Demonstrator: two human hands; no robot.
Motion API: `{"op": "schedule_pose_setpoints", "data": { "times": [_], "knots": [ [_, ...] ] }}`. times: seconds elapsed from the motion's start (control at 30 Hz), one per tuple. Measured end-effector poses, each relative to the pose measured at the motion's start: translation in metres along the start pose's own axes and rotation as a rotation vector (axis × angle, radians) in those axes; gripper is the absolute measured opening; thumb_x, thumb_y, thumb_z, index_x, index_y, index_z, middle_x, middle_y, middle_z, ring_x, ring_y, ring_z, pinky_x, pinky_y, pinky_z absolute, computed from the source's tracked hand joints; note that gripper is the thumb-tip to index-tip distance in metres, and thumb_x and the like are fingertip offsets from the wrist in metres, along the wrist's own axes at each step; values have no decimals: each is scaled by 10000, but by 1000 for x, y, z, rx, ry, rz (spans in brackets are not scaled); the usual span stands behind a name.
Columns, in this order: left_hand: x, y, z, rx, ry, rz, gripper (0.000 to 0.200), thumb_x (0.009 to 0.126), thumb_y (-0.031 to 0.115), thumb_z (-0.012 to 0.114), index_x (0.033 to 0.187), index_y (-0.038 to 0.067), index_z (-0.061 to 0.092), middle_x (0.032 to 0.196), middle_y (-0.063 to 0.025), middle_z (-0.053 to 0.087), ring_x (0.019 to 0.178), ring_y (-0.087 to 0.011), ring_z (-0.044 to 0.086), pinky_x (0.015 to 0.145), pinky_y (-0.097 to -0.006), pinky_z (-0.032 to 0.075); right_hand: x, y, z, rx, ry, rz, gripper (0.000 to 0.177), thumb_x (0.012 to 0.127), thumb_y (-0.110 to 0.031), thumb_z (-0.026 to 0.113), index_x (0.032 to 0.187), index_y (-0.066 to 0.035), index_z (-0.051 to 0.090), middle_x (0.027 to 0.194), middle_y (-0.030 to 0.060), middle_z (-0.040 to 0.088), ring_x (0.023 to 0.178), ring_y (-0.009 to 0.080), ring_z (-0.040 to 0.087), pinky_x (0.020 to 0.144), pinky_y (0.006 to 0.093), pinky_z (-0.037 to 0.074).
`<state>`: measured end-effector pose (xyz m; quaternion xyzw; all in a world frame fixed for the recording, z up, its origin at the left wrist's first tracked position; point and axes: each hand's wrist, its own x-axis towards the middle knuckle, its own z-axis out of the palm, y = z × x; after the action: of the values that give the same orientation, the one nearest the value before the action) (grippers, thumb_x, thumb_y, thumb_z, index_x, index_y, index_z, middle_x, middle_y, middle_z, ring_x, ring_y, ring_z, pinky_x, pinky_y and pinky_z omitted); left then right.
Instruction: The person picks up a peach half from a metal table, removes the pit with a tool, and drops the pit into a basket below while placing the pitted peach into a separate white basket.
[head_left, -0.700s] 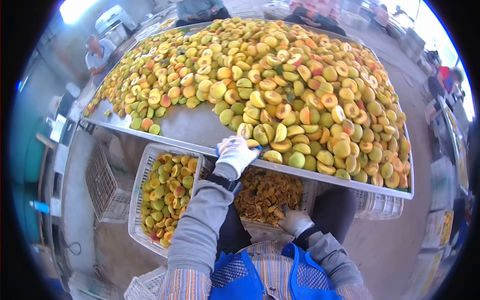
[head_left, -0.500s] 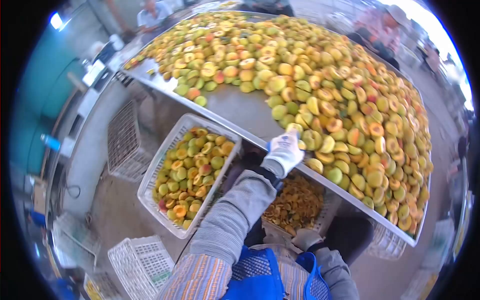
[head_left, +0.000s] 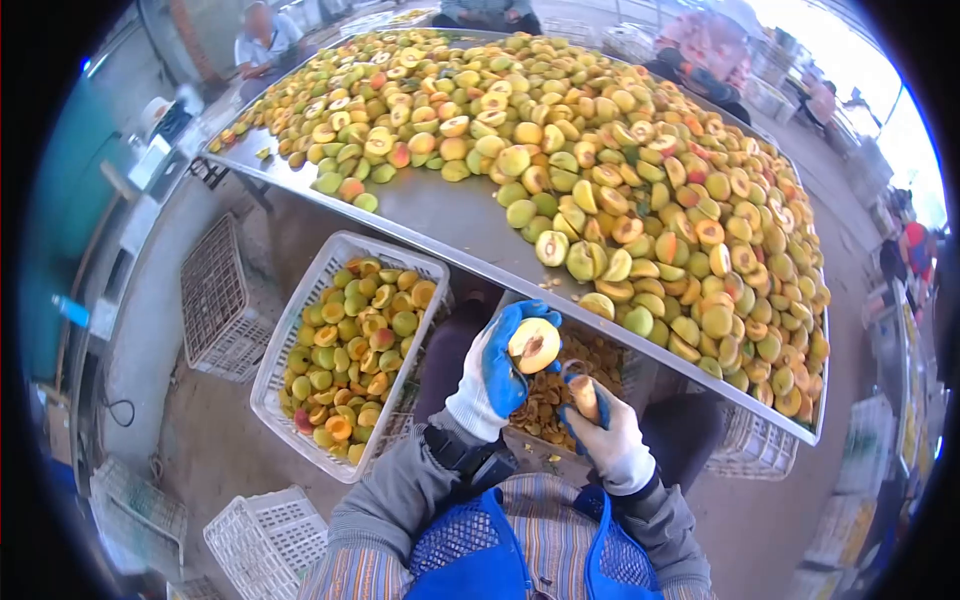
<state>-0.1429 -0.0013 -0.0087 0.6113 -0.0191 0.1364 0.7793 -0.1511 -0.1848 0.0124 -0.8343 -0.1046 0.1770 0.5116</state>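
Note:
In the head view my left hand (head_left: 497, 368), in a white and blue glove, is closed around a peach half (head_left: 534, 345). Its cut face points up, with the dark pit area in the middle. My right hand (head_left: 612, 435), gloved as well, grips a looped pitting knife (head_left: 583, 397) by its wooden handle, and the curved metal end is close to the fruit. Below both hands is a crate of brownish scraps (head_left: 547, 408), partly covered by them. Beyond the hands, a big pile of halved peaches (head_left: 640, 215) lies on a metal table (head_left: 450, 215).
A white crate (head_left: 262, 385) filled with peach halves stands left of my legs. Further left are a crate on its side (head_left: 215, 300) and another white crate (head_left: 265, 540). The table's metal edge (head_left: 500, 277) runs just beyond my hands. Several people sit around the far side.
My left hand has drawn back from the pile with a peach half and turned it cut side up. My right hand has risen from my lap, and the knife now shows.

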Motion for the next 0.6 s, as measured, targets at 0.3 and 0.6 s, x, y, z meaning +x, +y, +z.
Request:
{"op": "schedule_pose_setpoints", "data": {
  "times": [0.3,0.6],
  "knots": [
    [-32,-3,20,-88,-57,-61,370,952,136,572,1258,-59,500,1173,-169,614,1028,-222,625,916,-325,520,-11,-1,9,-123,-12,-39,382,854,-275,615,1152,-39,588,816,242,662,799,395,662,701,448,521],
    [-38,-3,31,-446,14,-211,378,1014,287,447,1181,-44,517,1094,-175,621,992,-259,637,885,-374,543,-10,15,14,-232,-22,-28,422,850,-310,618,1189,-60,602,826,232,668,806,389,662,723,454,521]
  ]
}}
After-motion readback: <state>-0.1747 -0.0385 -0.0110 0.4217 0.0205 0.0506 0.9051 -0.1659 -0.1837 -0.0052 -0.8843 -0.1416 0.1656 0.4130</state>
